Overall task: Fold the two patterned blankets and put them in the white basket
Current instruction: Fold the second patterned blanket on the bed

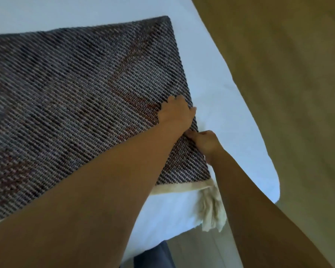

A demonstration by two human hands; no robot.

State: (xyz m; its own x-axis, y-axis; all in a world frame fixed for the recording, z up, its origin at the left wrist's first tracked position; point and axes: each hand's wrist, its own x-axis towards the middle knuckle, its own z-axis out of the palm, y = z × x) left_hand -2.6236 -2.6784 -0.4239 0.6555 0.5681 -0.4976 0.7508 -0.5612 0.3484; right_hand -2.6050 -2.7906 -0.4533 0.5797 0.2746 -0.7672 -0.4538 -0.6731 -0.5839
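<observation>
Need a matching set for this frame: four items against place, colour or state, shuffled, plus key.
Items:
1. left hand
2. right hand
3. tassel
4. sheet

Descriptions:
a. white, lying under the blanket
b. cream, at the blanket's near corner
c. on top of the blanket, by its right edge
d. grips the blanket's edge, closer to the tassel

Pairs: 1-c, 2-d, 3-b, 4-a

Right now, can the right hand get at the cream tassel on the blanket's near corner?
Probably yes: the tassel hangs uncovered beside the right forearm, but the right hand pinches the edge of the patterned blanket and must let go first.
</observation>
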